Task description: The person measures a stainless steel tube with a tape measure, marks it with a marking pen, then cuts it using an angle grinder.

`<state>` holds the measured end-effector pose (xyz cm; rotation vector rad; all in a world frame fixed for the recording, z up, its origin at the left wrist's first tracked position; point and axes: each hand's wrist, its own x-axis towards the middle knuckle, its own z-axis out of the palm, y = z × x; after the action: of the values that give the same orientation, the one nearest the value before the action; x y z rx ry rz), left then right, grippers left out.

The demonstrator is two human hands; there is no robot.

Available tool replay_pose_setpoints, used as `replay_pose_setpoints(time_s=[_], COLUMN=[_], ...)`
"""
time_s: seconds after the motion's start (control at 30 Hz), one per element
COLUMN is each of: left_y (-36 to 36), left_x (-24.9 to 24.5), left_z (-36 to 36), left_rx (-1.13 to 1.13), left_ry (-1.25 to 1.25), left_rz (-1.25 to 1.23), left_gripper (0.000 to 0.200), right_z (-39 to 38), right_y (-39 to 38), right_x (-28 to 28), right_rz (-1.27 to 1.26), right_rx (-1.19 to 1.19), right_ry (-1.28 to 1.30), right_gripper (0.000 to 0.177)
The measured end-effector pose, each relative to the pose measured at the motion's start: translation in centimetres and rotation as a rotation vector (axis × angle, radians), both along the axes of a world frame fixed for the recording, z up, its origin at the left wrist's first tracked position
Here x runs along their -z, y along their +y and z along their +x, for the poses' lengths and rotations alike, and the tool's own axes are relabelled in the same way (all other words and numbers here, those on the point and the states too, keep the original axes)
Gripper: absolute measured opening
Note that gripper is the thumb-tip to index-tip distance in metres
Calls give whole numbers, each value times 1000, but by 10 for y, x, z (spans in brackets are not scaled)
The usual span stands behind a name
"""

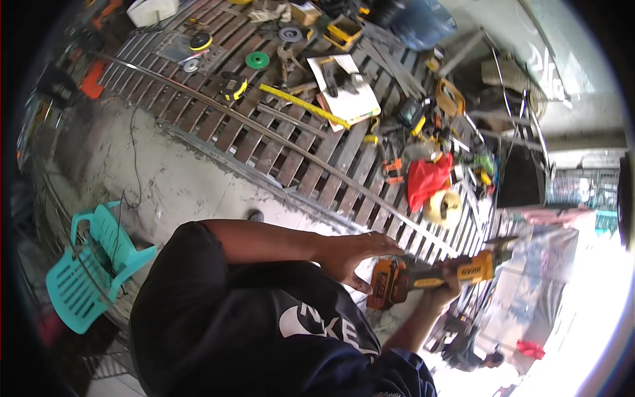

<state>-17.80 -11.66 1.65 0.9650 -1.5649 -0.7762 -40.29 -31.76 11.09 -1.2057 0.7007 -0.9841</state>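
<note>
A yellow and black cordless power tool point(475, 270) with a battery pack point(386, 284) at its left end lies across the lower right of the view. My right hand point(450, 284) is wrapped round the tool's grip. At the battery end is my left hand point(347, 258), its thumb and fingers spread apart, with the fingertips close to the top of the tool. Whether the thumb touches the battery is hard to tell.
Beyond my arms stands a slatted metal table point(264, 142) with a yellow ruler point(304, 106), tape measure point(233, 88), green disc point(257, 60), papers point(354, 99) and red cloth point(428, 180). A turquoise chair point(83, 288) is at left; another person point(463, 351) is at lower right.
</note>
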Motion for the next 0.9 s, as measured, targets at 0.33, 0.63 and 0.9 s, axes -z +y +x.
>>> replay_pose_setpoints(time_s=[0.33, 0.63, 0.9], left_y=[67, 130, 186], left_x=[-47, -51, -57], left_z=[-24, -76, -115], left_rx=[322, 389, 180], left_ry=[685, 503, 73], left_rz=[365, 452, 389], left_gripper=[93, 95, 100], right_z=[25, -27, -57], right_y=[110, 178, 220], right_x=[-63, -40, -21], right_rz=[32, 110, 265], right_rx=[-342, -294, -331], right_ry=[-359, -517, -571], right_gripper=[69, 90, 93])
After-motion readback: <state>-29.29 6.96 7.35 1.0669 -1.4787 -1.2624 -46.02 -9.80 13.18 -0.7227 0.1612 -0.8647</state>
